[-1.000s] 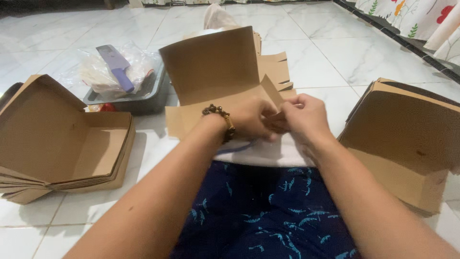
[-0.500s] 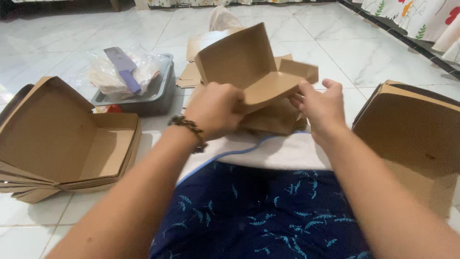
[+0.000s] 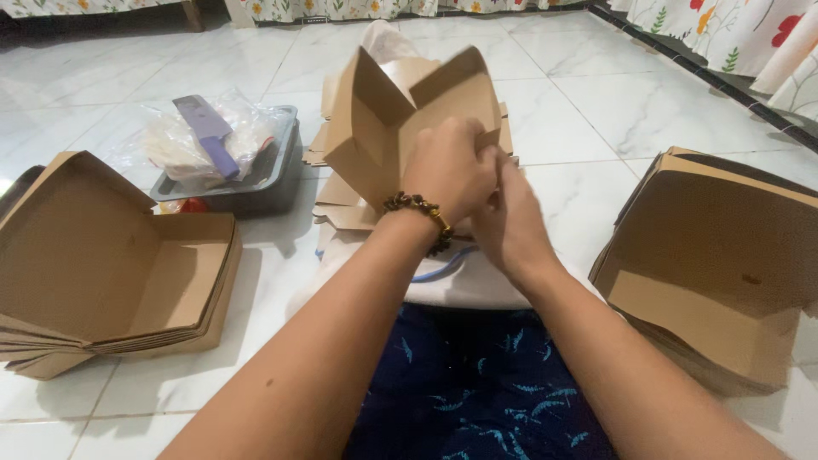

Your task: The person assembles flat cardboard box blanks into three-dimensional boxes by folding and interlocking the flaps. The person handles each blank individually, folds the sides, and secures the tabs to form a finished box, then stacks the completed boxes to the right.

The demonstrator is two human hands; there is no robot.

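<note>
Over the lap, the right hand (image 3: 509, 223) and the left hand (image 3: 450, 170) are both closed on a brown cardboard box (image 3: 400, 119), which stands tilted and half folded above a white cloth (image 3: 477, 277). Stacks of open boxes (image 3: 119, 264) lie left and right on the tile floor (image 3: 588, 102). Farther off, a grey tray (image 3: 273, 170) holds a purple knife (image 3: 207, 135) on plastic bags.

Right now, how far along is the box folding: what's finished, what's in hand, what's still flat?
Done: a nested stack of folded boxes on the floor at left, and another stack at right. In hand: the left hand and right hand grip a half-formed brown box, its sides raised. Left: a pile of flat blanks under it; its depth cannot be told.
</note>
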